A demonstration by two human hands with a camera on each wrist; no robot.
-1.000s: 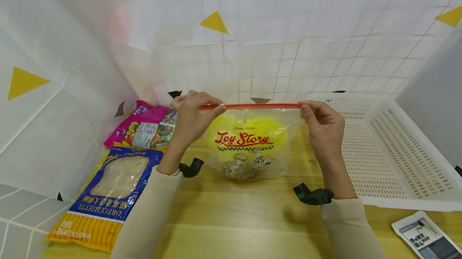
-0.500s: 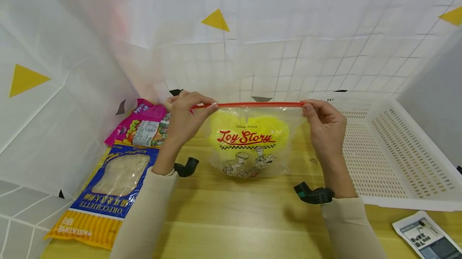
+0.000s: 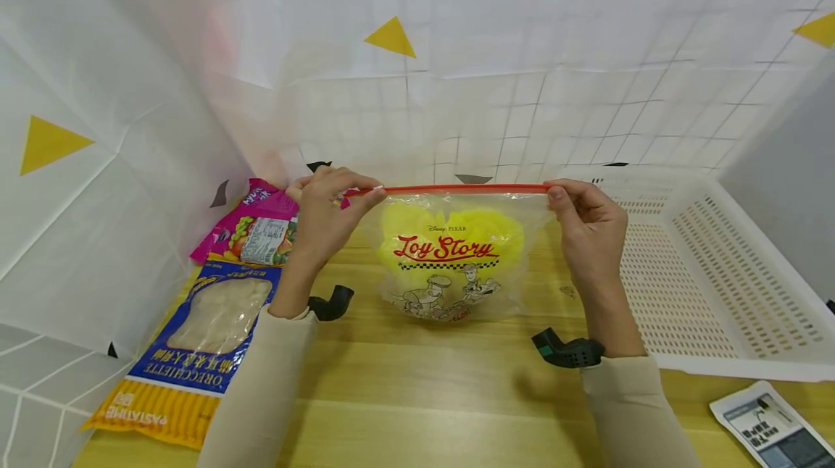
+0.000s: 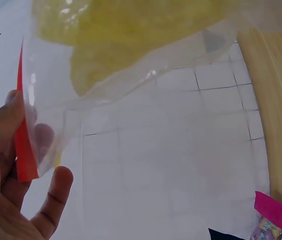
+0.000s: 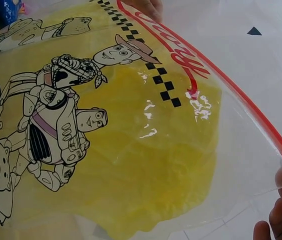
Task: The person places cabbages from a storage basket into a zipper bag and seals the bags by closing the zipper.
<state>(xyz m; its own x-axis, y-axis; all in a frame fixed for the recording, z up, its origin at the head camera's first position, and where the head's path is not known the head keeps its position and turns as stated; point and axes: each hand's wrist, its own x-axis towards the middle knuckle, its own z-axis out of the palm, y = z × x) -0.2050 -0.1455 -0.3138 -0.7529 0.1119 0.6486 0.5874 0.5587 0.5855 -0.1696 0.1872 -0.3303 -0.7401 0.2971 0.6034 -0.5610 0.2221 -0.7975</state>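
Note:
A clear zip bag [image 3: 450,272] printed "Toy Story" hangs between my hands over the wooden table, its red zip strip [image 3: 466,189] stretched level along the top. Inside it is a bright yellow thing [image 3: 485,229], its kind hidden behind the print. My left hand [image 3: 329,214] pinches the strip between thumb and finger near its left end, where a small white piece shows at the fingertips. At the right end, my right hand [image 3: 590,229] pinches the strip's corner. In the left wrist view, the thumb and fingers grip the red strip [image 4: 25,150] from both sides.
A blue and yellow orecchiette pasta bag [image 3: 209,359] lies at the left, with a pink candy bag [image 3: 254,225] behind it. On the right stands a white perforated basket [image 3: 744,366]. A small white and grey pouch [image 3: 770,424] lies in front of it.
My left hand has slid to the left along the red strip, with the white piece at its fingertips. My right hand stays at the strip's right end.

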